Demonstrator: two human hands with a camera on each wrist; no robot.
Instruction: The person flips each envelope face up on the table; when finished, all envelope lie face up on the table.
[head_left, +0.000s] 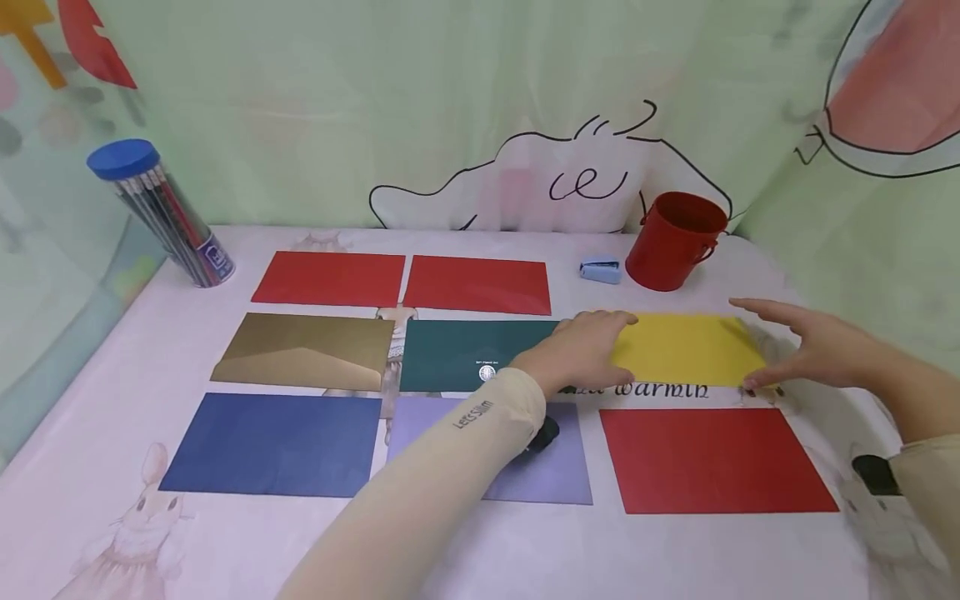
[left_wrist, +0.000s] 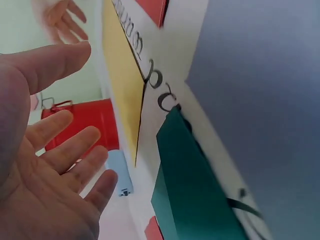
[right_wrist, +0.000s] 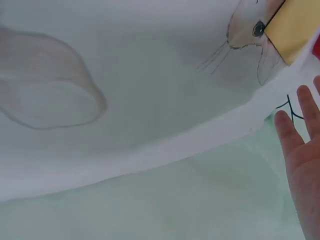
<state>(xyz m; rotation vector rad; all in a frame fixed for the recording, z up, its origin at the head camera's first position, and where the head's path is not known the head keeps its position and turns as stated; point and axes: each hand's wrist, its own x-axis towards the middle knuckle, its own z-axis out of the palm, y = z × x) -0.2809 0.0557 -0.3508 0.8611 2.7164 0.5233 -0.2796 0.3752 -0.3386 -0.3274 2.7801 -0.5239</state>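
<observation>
Hands flank yellow sheet (head_left: 686, 348) on bench (head_left: 750, 550): left hand (head_left: 588, 346) flat on left edge, right hand (head_left: 810, 343) at right corner, fingers straight, gripping nothing.

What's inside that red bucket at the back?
The red bucket shows only its dark inner wall near the rim; nothing sticks out. Its bottom is hidden by its own wall.

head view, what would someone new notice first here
Probably the grid of coloured envelopes on the pale table, above all the yellow envelope at middle right. The left hand lies at its left edge and the right hand is at its right edge, both with fingers straight. Next the eye goes to the red bucket at the back right and the blue-lidded pencil tube at the back left.
</observation>
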